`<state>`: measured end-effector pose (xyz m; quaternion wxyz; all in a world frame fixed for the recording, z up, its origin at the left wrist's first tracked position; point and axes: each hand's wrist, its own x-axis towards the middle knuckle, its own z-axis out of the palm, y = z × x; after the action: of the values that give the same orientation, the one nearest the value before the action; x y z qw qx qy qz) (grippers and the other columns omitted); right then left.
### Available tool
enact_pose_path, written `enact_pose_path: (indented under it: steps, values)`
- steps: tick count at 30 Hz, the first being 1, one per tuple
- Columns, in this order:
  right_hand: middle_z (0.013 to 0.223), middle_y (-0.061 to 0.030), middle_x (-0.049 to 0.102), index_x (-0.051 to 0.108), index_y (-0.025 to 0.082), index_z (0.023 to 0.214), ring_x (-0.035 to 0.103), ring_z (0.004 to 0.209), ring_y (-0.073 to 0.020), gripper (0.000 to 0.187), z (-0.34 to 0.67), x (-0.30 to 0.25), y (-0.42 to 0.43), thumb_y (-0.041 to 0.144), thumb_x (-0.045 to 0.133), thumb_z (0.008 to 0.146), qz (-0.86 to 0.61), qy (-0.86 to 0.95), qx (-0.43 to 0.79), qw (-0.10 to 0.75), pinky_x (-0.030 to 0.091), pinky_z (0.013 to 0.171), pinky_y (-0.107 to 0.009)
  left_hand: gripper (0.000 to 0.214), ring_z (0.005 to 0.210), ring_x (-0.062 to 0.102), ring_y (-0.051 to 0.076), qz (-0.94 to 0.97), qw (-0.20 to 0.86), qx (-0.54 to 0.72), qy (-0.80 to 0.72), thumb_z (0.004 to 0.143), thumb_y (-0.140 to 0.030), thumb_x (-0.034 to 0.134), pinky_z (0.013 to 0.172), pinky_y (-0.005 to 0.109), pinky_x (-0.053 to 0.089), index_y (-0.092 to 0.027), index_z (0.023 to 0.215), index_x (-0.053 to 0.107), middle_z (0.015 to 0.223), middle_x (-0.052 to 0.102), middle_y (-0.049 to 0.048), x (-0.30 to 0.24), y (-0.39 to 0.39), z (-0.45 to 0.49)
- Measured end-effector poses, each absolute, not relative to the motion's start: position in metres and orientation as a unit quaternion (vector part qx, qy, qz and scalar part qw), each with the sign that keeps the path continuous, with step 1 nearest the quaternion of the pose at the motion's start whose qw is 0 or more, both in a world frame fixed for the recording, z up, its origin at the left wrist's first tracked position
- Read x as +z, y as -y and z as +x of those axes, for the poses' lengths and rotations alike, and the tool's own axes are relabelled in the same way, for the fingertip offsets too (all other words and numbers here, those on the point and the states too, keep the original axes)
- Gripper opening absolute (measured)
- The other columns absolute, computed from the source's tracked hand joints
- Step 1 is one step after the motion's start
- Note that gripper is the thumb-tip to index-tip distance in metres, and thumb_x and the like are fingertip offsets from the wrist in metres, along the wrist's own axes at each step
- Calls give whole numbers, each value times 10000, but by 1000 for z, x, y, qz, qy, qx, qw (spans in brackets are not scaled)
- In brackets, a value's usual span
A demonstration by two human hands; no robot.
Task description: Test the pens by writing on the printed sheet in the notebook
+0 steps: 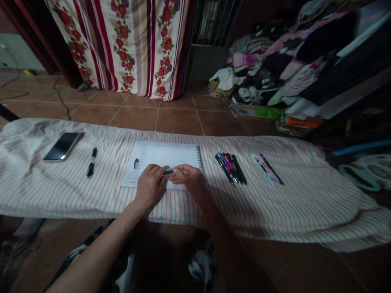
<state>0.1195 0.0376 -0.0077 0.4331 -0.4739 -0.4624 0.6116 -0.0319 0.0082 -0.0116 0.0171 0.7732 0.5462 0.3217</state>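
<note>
My left hand (150, 182) and my right hand (188, 177) meet over the lower edge of a spiral notebook (171, 154). Pinched between the fingers of both is a slim dark pen (168, 172) with a greyish part near the right fingertips. The fingers cover much of it, so its full length is hidden. A black pen cap (136, 164) with a clear lower part lies on the notebook's left side, a short way from my left hand. The notebook's spiral binding runs along its right side.
The striped cloth (293, 207) covers a long surface. On its left are a phone (63, 146) and a black-and-grey pen (92, 162). A cluster of several dark and coloured pens (230, 169) and several pastel pens (267, 168) lie right. Clothes (275, 61) are heaped behind.
</note>
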Motion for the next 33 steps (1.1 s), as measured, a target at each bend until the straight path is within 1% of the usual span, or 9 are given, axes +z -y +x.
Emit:
enact_pose_path:
  steps: [3, 6, 9, 11, 15, 18, 23, 27, 33]
  values:
    - [608, -27, 698, 628, 162, 704, 683, 565, -168, 226, 122, -10, -41, 341, 728, 610, -477, 427, 616, 460, 570, 536, -257, 327, 1161, 448, 278, 737, -17, 395, -549, 827, -207, 541, 945, 452, 407, -185, 1151, 582, 1159, 590, 122, -6, -5, -26]
    - [595, -29, 692, 627, 158, 698, 682, 565, -172, 249, 126, -9, -43, 343, 753, 589, -483, 396, 600, 500, 572, 542, -260, 215, 1084, 496, 261, 643, 20, 501, -579, 818, -257, 560, 938, 449, 400, -173, 1004, 627, 1080, 598, 119, 4, 3, -14]
    - [609, -30, 691, 628, 147, 720, 683, 579, -160, 257, 131, -5, -41, 354, 742, 619, -480, 385, 580, 534, 570, 561, -252, 134, 790, 579, 178, 463, 234, 595, -614, 818, -286, 561, 684, 297, 479, -164, 842, 611, 815, 616, 56, 10, 11, 3]
    - [611, -32, 690, 628, 143, 725, 680, 577, -157, 262, 133, -3, -39, 361, 736, 630, -479, 383, 573, 543, 566, 557, -251, 134, 592, 559, 126, 324, 415, 624, -577, 800, -287, 592, 515, 219, 433, -154, 793, 573, 652, 572, 4, 10, 15, 14]
    - [601, -29, 684, 632, 144, 725, 666, 555, -144, 275, 137, -3, -36, 376, 739, 625, -479, 382, 576, 541, 554, 541, -239, 114, 543, 596, 98, 127, 591, 632, -486, 778, -201, 639, 418, 165, 403, -137, 815, 552, 748, 629, 28, 6, 12, 26]
    - [603, -30, 685, 633, 148, 721, 662, 546, -143, 295, 137, -8, -37, 400, 739, 609, -468, 395, 589, 527, 549, 535, -240, 40, 550, 614, 80, 90, 628, 634, -442, 831, -149, 574, 418, 137, 424, -116, 807, 576, 778, 652, 50, 2, 4, 24]
    - [590, -27, 682, 618, 156, 710, 655, 517, -146, 319, 129, -15, -41, 424, 732, 579, -479, 407, 578, 521, 526, 489, -231, 143, 531, 611, 71, 16, 673, 628, -391, 885, -119, 482, 498, 131, 497, -106, 840, 617, 652, 633, 31, -2, -12, 15]
    - [593, -35, 685, 632, 150, 735, 667, 538, -159, 334, 121, -19, -43, 424, 732, 572, -474, 413, 587, 510, 542, 514, -252, 221, 559, 624, 67, -19, 676, 621, -395, 896, -82, 437, 564, 120, 525, -102, 743, 596, 623, 626, 33, 0, -19, 8]
    - [680, -49, 713, 658, 149, 817, 692, 608, -174, 338, 116, -19, -45, 401, 723, 602, -468, 410, 589, 516, 566, 579, -276, 233, 634, 658, 83, -5, 664, 638, -390, 877, -36, 445, 656, 153, 562, -96, 738, 622, 680, 660, 40, 7, -18, -4]
